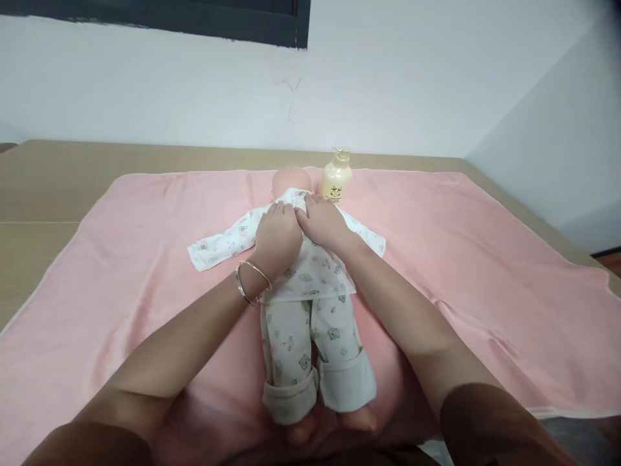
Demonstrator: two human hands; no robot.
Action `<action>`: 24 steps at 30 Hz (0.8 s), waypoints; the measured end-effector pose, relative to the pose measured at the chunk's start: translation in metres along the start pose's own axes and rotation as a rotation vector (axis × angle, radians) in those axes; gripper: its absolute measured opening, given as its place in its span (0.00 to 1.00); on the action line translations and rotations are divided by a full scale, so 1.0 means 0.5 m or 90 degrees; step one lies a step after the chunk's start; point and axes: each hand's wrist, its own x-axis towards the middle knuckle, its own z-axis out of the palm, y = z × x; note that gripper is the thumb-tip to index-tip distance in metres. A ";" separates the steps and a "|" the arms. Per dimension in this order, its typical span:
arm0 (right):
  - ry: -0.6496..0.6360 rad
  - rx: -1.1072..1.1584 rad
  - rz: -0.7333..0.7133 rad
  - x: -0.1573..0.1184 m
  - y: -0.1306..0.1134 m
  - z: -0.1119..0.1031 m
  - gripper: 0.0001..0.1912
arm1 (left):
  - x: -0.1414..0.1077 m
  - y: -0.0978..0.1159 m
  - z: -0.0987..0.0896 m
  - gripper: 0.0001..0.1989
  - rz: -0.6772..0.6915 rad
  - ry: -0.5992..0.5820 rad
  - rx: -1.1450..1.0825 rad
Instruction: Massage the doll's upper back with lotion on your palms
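A baby doll (310, 272) in a white patterned shirt and trousers lies stretched out on a pink cloth, its head away from me. Its smooth head (291, 180) shows no face from here. My left hand (278, 234), with silver bangles at the wrist, rests on the upper part of the doll's shirt, palm down. Beside it, my right hand (323, 222) lies flat on the shirt too, close to the left one. Both sets of fingers are laid out over the cloth, pointing toward the head; the palms are hidden. The trouser legs are rolled up in thick cuffs (348, 382) above the feet.
A cream pump bottle (336, 177) stands just right of the doll's head. The pink cloth (155, 272), wrinkled in places, covers much of the wooden table (43, 184). A white wall (398, 84) rises behind, with a dark frame (194, 21) at upper left.
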 end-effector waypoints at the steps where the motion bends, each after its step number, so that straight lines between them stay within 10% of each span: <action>1: 0.005 -0.006 0.002 0.001 0.001 0.004 0.30 | -0.001 0.001 0.000 0.17 0.004 0.002 -0.010; 12: -0.033 -0.145 -0.037 -0.067 -0.061 -0.025 0.29 | 0.051 -0.065 0.002 0.21 -0.075 -0.061 -0.132; 24: -0.038 -0.009 -0.040 0.006 0.007 0.002 0.31 | -0.007 -0.003 -0.007 0.18 0.052 -0.011 0.077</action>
